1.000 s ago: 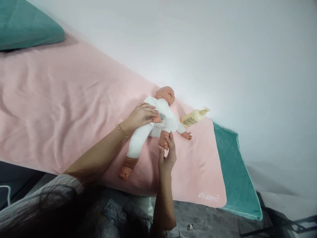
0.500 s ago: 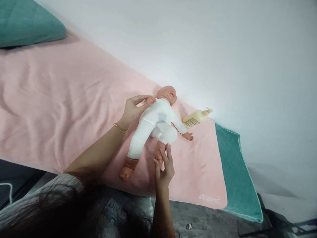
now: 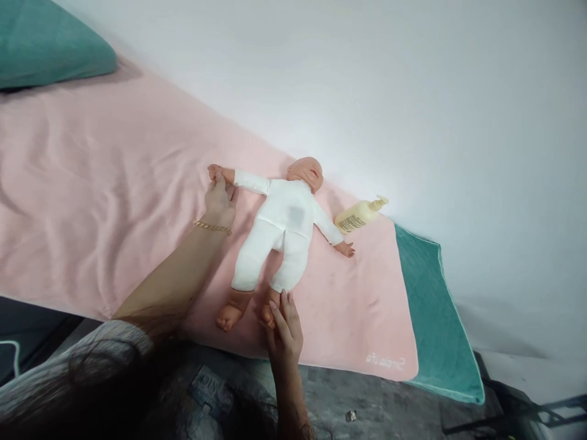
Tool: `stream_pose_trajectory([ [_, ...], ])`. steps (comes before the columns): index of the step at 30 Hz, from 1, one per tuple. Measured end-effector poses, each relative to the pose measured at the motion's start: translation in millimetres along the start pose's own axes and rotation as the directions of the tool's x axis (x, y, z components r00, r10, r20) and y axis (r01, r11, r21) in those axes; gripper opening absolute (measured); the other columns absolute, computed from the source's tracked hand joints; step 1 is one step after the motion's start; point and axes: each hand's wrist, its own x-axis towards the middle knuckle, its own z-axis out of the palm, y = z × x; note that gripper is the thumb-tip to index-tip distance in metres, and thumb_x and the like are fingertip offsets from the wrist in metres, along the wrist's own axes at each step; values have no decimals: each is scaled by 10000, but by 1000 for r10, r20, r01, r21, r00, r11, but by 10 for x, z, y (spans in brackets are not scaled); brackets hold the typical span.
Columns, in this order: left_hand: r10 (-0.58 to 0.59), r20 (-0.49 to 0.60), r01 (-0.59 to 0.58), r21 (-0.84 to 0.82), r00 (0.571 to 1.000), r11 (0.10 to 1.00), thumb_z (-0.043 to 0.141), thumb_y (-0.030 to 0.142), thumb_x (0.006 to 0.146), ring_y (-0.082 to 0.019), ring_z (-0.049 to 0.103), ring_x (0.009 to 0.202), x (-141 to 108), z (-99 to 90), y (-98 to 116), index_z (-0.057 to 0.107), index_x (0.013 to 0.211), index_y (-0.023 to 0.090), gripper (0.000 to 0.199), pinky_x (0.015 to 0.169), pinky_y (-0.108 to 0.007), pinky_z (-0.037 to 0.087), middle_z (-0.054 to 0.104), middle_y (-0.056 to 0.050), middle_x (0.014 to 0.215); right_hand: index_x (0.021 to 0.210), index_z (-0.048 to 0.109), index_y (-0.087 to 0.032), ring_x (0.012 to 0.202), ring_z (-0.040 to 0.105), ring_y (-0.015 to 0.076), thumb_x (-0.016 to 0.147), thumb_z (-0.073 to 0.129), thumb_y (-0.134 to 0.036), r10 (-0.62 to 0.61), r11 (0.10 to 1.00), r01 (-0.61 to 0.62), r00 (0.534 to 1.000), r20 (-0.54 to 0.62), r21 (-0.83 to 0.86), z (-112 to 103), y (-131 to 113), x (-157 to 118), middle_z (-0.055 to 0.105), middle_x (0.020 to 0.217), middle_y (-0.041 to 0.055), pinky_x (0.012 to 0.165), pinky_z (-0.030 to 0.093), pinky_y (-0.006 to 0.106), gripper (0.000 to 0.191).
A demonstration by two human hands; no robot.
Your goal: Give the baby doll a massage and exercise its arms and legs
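A baby doll [image 3: 287, 208] with a white cloth body lies on its back on a pink blanket [image 3: 358, 311], its head toward the wall. My left hand [image 3: 221, 201], with a gold bracelet at the wrist, holds the doll's hand on the left side, and that arm is stretched out sideways. The fingers of my right hand [image 3: 285, 327] are around the doll's foot nearer the middle, with that leg extended. The doll's other foot [image 3: 232, 311] and its other hand [image 3: 345, 249] rest on the blanket, untouched.
A pale yellow pump bottle [image 3: 360, 215] lies tilted on the blanket right of the doll, by the white wall [image 3: 389, 91]. Green fabric [image 3: 438, 318] shows at the right end, and a green cushion [image 3: 50, 46] at the upper left. Grey floor lies below.
The doll's left-side arm has swung from its chest out to the left with my left hand. Its bent leg has straightened downward, my right hand moving down and left with the foot.
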Motion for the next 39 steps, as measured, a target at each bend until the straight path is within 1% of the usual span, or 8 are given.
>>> stream_pose_trajectory([
  [7,22,0,-22,42,1000,999,464,323,1016,-118,542,1233,0,3,7,505,1240,234,244,1087,-312,417,510,-22,1423,1353,533,-205,1343,483,272,928,541,-115,6,1000,-6,1000,-7,-1,36,-10,-52,530,1425,134,991,557,463,435],
  [11,187,51,-194,181,981,964,580,380,945,-175,524,1272,-64,57,20,587,1192,246,281,1097,-377,413,571,-32,1336,1415,463,-232,1339,491,257,933,520,-106,20,1000,-20,1000,-3,19,-2,-8,-31,480,1471,119,1008,546,463,502],
  [13,294,157,-324,224,943,919,653,379,889,-199,550,1244,-122,100,28,648,1110,229,268,1091,-388,422,629,-40,1241,1438,431,-238,1336,495,254,949,496,-130,44,999,-45,999,3,24,-45,1,-5,465,1483,117,1007,547,460,505],
  [19,437,583,-681,300,685,668,747,327,792,-233,631,1114,-327,167,-1,705,1101,231,326,1038,-411,470,706,-38,1139,1434,435,-243,1339,490,259,994,434,-245,165,985,-163,986,-38,56,-181,87,198,454,1493,113,990,553,453,439],
  [23,372,791,-844,314,486,435,737,331,800,-242,602,1143,-370,153,-41,726,1096,258,305,1057,-427,432,707,-40,1162,1433,427,-258,1368,455,256,984,449,-224,208,973,-198,975,-79,119,-207,183,449,445,1502,103,1024,524,463,450],
  [27,217,917,-901,246,336,356,689,269,822,-245,568,1197,-327,139,-82,744,1061,291,247,1085,-450,381,717,-22,1152,1427,425,-267,1385,432,244,983,450,-224,220,964,-205,972,-81,167,-213,280,737,439,1508,92,1063,487,465,447],
  [34,17,946,-907,306,324,290,688,227,786,-270,513,1271,-318,138,-107,766,986,341,243,1093,-474,339,716,18,1161,1411,444,-238,1366,460,241,977,461,-221,215,962,-195,972,-90,190,-196,412,1115,473,1482,102,1060,488,436,436],
  [39,-23,951,-918,305,310,254,663,219,814,-266,502,1276,-351,145,-102,766,985,355,242,1106,-482,314,713,21,1163,1411,441,-250,1379,443,233,972,467,-205,197,963,-177,977,-82,201,-161,418,1176,468,1487,94,1070,476,433,442],
])
